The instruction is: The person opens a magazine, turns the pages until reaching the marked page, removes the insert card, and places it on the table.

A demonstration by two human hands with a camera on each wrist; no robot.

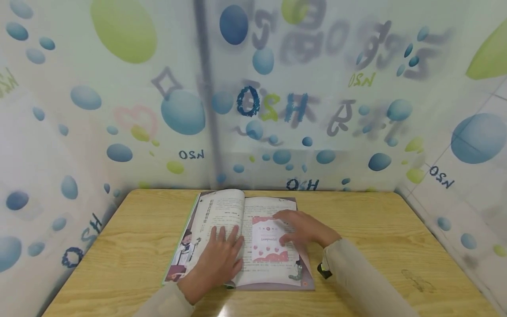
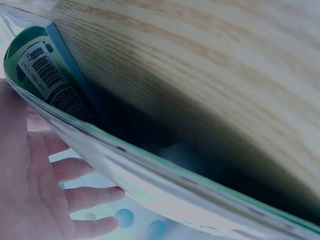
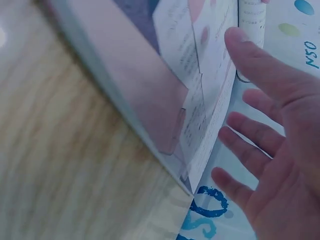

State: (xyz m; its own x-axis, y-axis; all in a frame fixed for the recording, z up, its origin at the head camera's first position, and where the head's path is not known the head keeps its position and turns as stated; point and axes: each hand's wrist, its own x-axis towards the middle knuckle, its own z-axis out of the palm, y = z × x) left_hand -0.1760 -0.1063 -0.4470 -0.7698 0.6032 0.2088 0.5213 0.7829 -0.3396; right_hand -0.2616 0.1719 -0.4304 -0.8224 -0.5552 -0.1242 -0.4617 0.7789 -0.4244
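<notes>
An open magazine [image 1: 273, 275] lies on the table, its left pages curving up toward the spine. My left hand [image 1: 222, 256] rests on the left page with fingers spread; in the left wrist view the fingers [image 2: 95, 197] are straight along the page edge, and a barcode [image 2: 46, 70] shows on the curled cover. A pink and white card [image 1: 266, 246] lies on the right page. Over its right side is my right hand [image 1: 306, 229], thumb and index fingertip at the card. The right wrist view shows the fingers [image 3: 252, 135] loosely extended, with nothing gripped.
The wooden table [image 1: 368, 220] reaches to a patterned curtain [image 1: 317, 132] behind and at both sides. A dark band [image 1: 325, 270] sits at the right wrist beside the sleeve [image 1: 356, 273].
</notes>
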